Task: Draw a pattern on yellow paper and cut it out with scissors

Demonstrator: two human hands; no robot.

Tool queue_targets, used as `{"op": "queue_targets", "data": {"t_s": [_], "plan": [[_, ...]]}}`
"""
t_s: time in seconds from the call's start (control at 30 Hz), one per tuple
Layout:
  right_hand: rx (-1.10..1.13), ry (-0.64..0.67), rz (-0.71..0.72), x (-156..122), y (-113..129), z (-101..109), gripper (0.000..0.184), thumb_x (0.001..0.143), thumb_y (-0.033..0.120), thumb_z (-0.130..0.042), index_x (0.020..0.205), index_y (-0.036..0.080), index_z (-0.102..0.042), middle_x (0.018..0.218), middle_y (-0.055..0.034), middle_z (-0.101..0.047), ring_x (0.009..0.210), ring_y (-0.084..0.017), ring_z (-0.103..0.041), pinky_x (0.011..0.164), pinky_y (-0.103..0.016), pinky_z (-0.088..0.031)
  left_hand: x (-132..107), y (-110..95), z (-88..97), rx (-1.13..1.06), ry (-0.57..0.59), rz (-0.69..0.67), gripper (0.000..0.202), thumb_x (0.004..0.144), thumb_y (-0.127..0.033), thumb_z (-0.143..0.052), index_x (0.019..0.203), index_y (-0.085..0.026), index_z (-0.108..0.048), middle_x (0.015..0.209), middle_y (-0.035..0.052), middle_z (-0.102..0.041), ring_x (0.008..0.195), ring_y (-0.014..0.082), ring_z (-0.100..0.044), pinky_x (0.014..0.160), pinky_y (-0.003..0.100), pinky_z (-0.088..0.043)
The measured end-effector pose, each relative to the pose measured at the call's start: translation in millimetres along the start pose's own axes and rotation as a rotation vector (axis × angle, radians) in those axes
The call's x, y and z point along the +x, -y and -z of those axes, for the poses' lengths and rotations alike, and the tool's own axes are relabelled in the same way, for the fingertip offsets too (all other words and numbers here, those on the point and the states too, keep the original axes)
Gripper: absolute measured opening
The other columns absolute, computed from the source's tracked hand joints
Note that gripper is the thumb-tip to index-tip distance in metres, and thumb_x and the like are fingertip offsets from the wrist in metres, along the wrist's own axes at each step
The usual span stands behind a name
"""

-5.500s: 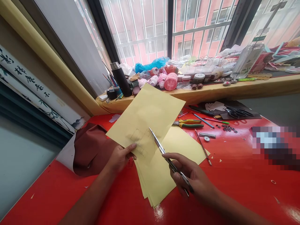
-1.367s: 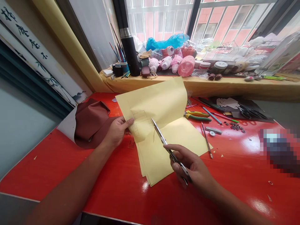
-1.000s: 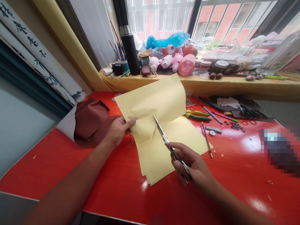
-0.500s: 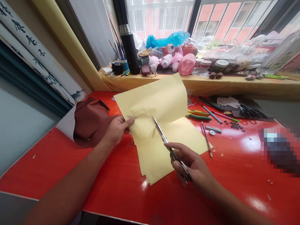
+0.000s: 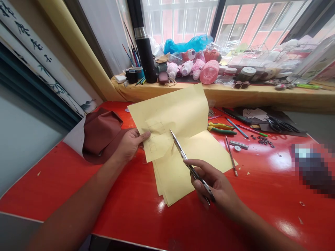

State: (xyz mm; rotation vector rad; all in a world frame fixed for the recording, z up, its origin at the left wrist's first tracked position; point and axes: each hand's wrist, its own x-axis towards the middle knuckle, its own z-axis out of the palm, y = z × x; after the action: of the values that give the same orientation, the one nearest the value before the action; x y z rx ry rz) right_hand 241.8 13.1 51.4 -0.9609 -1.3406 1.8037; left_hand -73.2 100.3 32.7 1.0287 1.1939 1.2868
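Observation:
My left hand pinches the left edge of a yellow sheet of paper, thumb on top and fingers behind. The sheet is lifted and curved, with faint pencil outlines near my thumb. My right hand is wrapped around a pair of scissors. Their blades look closed or nearly so and point up and away, the tip lying over the sheet beside the drawn lines. A slit or crease shows in the paper next to the blades. Beneath lies a stack of yellow paper on the red table.
Folded brown leather-like material lies at the left. To the right are pliers, a pencil, metal rods, small dark rings and black-handled scissors. A black thermos stands on the cluttered windowsill.
The lifted sheet has shifted very slightly, its right edge moving a little left. Both hands and the scissors have stayed almost in place.

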Motion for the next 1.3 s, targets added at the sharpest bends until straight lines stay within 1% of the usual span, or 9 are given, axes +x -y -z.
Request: {"op": "queue_targets", "data": {"t_s": [0.13, 0.23, 0.4, 0.5, 0.6, 0.7, 0.77, 0.97, 1.3], "plan": [[-0.002, 0.003, 0.004, -0.8, -0.2, 0.3, 0.048, 0.096, 0.049, -0.077, 0.137, 0.025, -0.067, 0.077, 0.0069, -0.051, 0.041, -0.006, -0.05, 0.045, -0.023, -0.04, -0.3, 0.6, 0.8, 0.001, 0.045, 0.01, 0.039, 0.074, -0.051, -0.095, 0.096, -0.02, -0.083, 0.089, 0.0085, -0.081, 0.068, 0.0215, -0.071, 0.052, 0.03, -0.051], [-0.006, -0.006, 0.003, -1.3, 1.3, -1.2, 0.048, 0.097, 0.049, -0.077, 0.136, 0.025, -0.066, 0.077, 0.0068, -0.052, 0.041, -0.006, -0.05, 0.045, -0.023, -0.04, -0.3, 1.3, 1.7, 0.001, 0.055, 0.014, 0.04, 0.075, -0.052, -0.095, 0.096, -0.02, -0.083, 0.091, 0.0085, -0.081, 0.067, 0.0203, -0.071, 0.052, 0.029, -0.05], [-0.016, -0.017, -0.01, -0.9, 4.3, -3.0, 0.049, 0.095, 0.049, -0.078, 0.135, 0.023, -0.067, 0.075, 0.0067, -0.052, 0.041, -0.007, -0.05, 0.044, -0.024, -0.041, 0.7, 1.8, 2.2, -0.008, 0.048, 0.021, 0.043, 0.073, -0.052, -0.096, 0.097, -0.02, -0.083, 0.094, 0.0094, -0.082, 0.071, 0.0229, -0.074, 0.054, 0.03, -0.053], [-0.021, -0.008, -0.014, -0.5, 4.5, -3.0, 0.05, 0.094, 0.05, -0.079, 0.135, 0.023, -0.067, 0.075, 0.007, -0.051, 0.04, -0.007, -0.049, 0.043, -0.024, -0.04, 1.3, 1.3, 1.6, -0.022, 0.044, 0.024, 0.045, 0.072, -0.052, -0.097, 0.099, -0.019, -0.082, 0.1, 0.0111, -0.083, 0.08, 0.0266, -0.077, 0.061, 0.033, -0.059], [-0.022, 0.002, -0.015, -0.3, 4.3, -2.4, 0.051, 0.094, 0.051, -0.078, 0.135, 0.023, -0.067, 0.075, 0.0071, -0.051, 0.04, -0.007, -0.049, 0.043, -0.024, -0.04, 1.6, 0.4, 0.7, -0.045, 0.034, 0.018, 0.05, 0.071, -0.053, -0.097, 0.102, -0.018, -0.081, 0.105, 0.0126, -0.083, 0.089, 0.0294, -0.079, 0.072, 0.037, -0.064], [-0.027, 0.015, -0.02, -0.1, 4.1, -1.6, 0.052, 0.094, 0.053, -0.079, 0.135, 0.023, -0.067, 0.074, 0.007, -0.052, 0.04, -0.007, -0.049, 0.044, -0.024, -0.039, 2.1, 0.3, 0.4, -0.069, 0.028, 0.008, 0.053, 0.073, -0.053, -0.096, 0.109, -0.018, -0.08, 0.111, 0.0133, -0.083, 0.099, 0.0315, -0.08, 0.083, 0.041, -0.065], [-0.028, 0.028, -0.023, -0.2, 3.3, -1.4, 0.053, 0.094, 0.054, -0.078, 0.135, 0.023, -0.067, 0.074, 0.0069, -0.051, 0.041, -0.007, -0.048, 0.044, -0.024, -0.038, 2.6, 0.8, 0.8, -0.082, 0.026, 0.003, 0.052, 0.075, -0.051, -0.095, 0.111, -0.017, -0.08, 0.114, 0.0136, -0.083, 0.103, 0.032, -0.08, 0.087, 0.043, -0.066], [-0.026, 0.065, -0.022, -1.1, -0.7, -0.8, 0.055, 0.095, 0.058, -0.079, 0.136, 0.024, -0.067, 0.075, 0.0073, -0.05, 0.042, -0.006, -0.049, 0.045, -0.023, -0.038, 5.1, 1.7, 3.0, -0.103, 0.018, -0.009, 0.048, 0.076, -0.047, -0.096, 0.11, -0.017, -0.08, 0.113, 0.0127, -0.083, 0.103, 0.0315, -0.08, 0.09, 0.044, -0.066], [-0.033, 0.067, -0.037, 0.3, 0.5, -1.4, 0.059, 0.093, 0.06, -0.079, 0.138, 0.024, -0.066, 0.074, 0.0066, -0.052, 0.042, -0.007, -0.049, 0.044, -0.024, -0.039, 5.1, -3.0, 3.8, -0.086, 0.02, -0.011, 0.052, 0.07, -0.05, -0.099, 0.105, -0.016, -0.08, 0.109, 0.013, -0.083, 0.103, 0.0331, -0.08, 0.091, 0.046, -0.066]]}}
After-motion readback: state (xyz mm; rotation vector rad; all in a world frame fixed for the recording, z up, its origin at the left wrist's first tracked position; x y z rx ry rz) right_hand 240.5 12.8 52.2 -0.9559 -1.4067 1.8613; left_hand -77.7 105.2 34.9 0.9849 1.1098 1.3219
